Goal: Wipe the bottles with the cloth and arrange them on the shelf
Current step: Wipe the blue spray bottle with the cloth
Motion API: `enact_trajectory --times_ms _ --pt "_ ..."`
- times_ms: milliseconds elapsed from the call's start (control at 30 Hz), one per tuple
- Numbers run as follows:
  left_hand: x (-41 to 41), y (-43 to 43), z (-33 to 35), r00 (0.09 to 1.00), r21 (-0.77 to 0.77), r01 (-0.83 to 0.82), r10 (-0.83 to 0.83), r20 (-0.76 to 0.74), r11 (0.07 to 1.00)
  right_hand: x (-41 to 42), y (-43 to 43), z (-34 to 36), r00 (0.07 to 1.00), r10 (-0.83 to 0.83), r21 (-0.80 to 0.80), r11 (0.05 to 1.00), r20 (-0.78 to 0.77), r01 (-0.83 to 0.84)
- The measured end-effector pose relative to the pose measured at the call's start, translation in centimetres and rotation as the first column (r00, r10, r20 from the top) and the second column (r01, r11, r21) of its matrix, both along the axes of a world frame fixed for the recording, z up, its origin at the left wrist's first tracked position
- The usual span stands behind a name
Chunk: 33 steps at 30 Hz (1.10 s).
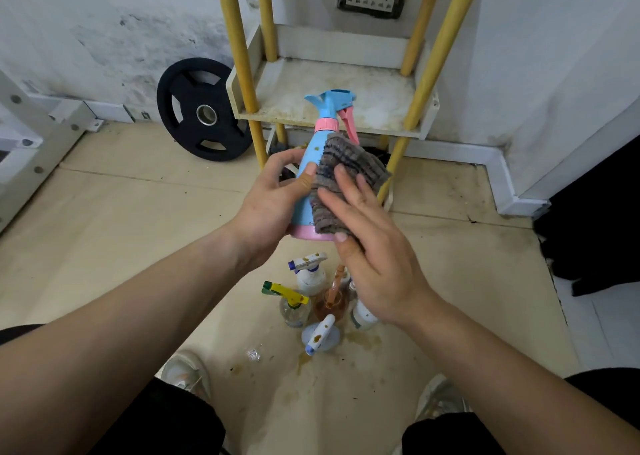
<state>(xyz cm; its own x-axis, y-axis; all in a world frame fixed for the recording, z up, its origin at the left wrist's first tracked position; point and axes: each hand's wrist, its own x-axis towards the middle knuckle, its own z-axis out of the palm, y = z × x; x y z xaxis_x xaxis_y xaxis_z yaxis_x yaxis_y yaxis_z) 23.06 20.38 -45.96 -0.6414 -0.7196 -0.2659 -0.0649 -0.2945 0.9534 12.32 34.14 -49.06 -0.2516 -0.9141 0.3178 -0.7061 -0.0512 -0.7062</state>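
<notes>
Head view showed the blue spray bottle held upright in front of the shelf, above a cluster of spray bottles standing on the floor. The left hand was curled around the bottle's body, thumb on its front. The right hand, fingers spread nearly flat, pressed the grey cloth against the bottle's right side.

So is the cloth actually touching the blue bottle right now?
Touching. The head view shows the right hand pressing the grey cloth flat against the side of the blue bottle, with no gap, while the left hand grips the bottle.
</notes>
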Motion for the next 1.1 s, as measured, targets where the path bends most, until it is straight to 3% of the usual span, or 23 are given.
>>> enact_trajectory --times_ms 233,533,667,1100 --pt "-0.2 1.6 -0.2 0.985 -0.102 0.174 -0.175 -0.001 0.979 -1.8 -1.1 1.3 0.947 -0.15 -0.037 0.985 0.284 0.168" --pt "-0.3 1.3 -0.4 0.979 -0.248 0.198 -0.205 -0.004 0.948 -2.1 -0.7 2.1 0.982 -0.113 -0.068 0.992 -0.152 0.104" --pt "-0.3 1.6 -1.0 0.971 -0.211 0.234 -0.239 0.002 0.949 -3.2 -0.4 3.0 0.957 -0.073 -0.105 0.993 -0.281 0.045" --pt "-1.0 1.4 -0.5 0.982 -0.128 0.185 -0.178 0.063 0.974 -4.0 0.1 2.3 0.963 -0.202 -0.164 0.971 -0.179 0.173"
